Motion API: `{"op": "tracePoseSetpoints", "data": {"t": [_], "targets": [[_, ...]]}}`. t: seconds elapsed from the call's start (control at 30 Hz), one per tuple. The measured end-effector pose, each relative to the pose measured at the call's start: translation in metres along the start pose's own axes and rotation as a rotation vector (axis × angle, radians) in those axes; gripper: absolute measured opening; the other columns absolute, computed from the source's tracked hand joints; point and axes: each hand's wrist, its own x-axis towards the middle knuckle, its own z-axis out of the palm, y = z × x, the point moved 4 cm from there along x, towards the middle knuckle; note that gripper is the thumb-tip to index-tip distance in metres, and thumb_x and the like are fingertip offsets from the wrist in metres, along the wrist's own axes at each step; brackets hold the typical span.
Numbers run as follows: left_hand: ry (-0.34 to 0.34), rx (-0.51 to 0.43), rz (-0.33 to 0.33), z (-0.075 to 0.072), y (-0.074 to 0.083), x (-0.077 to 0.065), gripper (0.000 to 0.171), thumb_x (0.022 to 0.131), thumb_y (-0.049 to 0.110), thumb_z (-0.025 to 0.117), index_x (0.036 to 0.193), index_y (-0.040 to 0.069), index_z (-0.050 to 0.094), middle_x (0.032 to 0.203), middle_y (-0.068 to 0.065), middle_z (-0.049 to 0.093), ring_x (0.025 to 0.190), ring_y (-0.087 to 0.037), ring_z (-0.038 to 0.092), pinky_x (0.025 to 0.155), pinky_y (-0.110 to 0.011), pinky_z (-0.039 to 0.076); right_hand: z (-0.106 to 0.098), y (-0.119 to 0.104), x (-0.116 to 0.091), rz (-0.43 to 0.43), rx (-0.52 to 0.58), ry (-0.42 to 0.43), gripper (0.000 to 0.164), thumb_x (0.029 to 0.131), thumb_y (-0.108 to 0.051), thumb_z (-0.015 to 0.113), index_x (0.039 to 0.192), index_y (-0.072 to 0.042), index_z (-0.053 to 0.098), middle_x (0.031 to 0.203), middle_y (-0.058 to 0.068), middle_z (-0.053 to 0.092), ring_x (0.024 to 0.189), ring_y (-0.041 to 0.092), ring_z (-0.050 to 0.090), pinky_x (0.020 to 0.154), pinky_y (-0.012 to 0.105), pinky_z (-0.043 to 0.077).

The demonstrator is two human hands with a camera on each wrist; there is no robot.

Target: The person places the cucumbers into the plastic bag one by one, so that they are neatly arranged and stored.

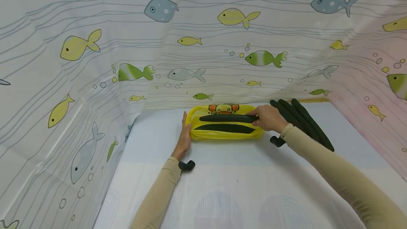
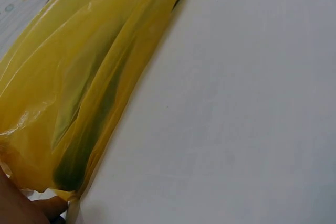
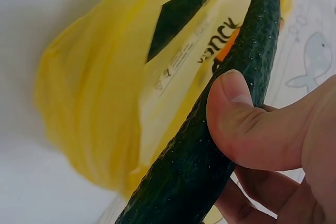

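Note:
A yellow plastic bag with a printed cartoon duck lies sideways on the table. Inside it is a dark green cucumber, partly seen through the plastic in the left wrist view. My right hand grips a second cucumber near one end, thumb on top and fingers beneath. In the head view this cucumber lies over the bag, alongside the first one. At the bag's left end, my left hand touches the plastic, its fingers extended along the edge. Only part of that hand shows in the left wrist view.
Three more cucumbers lie side by side on the white table, right of the bag and beyond my right forearm. A fish-patterned sheet rises behind the table and along both sides.

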Motion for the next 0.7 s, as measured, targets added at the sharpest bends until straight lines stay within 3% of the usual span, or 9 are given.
{"op": "tracePoseSetpoints", "data": {"t": [0.23,0.4,0.5,0.6,0.7], "targets": [[-0.001,0.002,0.006,0.0,-0.001,0.0,0.063,0.115,0.037,0.015,0.172,0.027,-0.01,0.18,0.002,-0.01,0.167,-0.028,-0.004,0.134,-0.056,0.001,0.01,-0.014,0.018,-0.024,-0.059,0.01,0.042,0.09,-0.015,0.085,0.13,-0.01,0.077,0.125,0.017,0.077,0.078,0.025,0.068,0.05,0.03,0.043],[0.008,0.005,0.013,0.001,0.002,0.001,0.063,0.115,0.033,0.016,0.172,0.022,-0.009,0.18,0.001,-0.009,0.167,-0.027,-0.003,0.134,-0.055,0.001,0.022,-0.02,0.028,-0.036,-0.041,0.02,0.043,0.089,-0.015,0.086,0.13,-0.011,0.078,0.124,0.019,0.077,0.063,0.021,0.06,0.047,0.028,0.039],[0.012,0.008,0.006,0.0,0.003,0.0,0.063,0.115,0.03,0.016,0.172,0.022,-0.008,0.181,0.0,-0.008,0.167,-0.027,-0.002,0.134,-0.055,0.002,0.03,-0.025,0.032,-0.048,-0.017,0.026,0.042,0.089,-0.013,0.085,0.13,-0.011,0.078,0.123,0.019,0.077,0.062,0.023,0.058,0.049,0.03,0.039],[0.007,0.001,0.005,0.0,0.004,-0.001,0.063,0.114,0.03,0.016,0.172,0.024,-0.009,0.181,-0.001,-0.008,0.167,-0.028,-0.002,0.134,-0.056,0.003,0.039,-0.028,0.037,-0.062,-0.037,0.024,0.042,0.09,-0.013,0.084,0.131,-0.01,0.077,0.122,0.018,0.078,0.079,0.03,0.07,0.061,0.038,0.056],[0.004,-0.005,0.011,-0.001,0.004,-0.001,0.063,0.114,0.029,0.015,0.172,0.024,-0.009,0.181,-0.002,-0.008,0.167,-0.029,-0.002,0.134,-0.057,0.003,0.047,-0.028,0.042,-0.049,-0.053,0.01,0.041,0.091,-0.013,0.083,0.132,-0.01,0.076,0.122,0.016,0.079,0.089,0.034,0.073,0.075,0.046,0.062]]}}
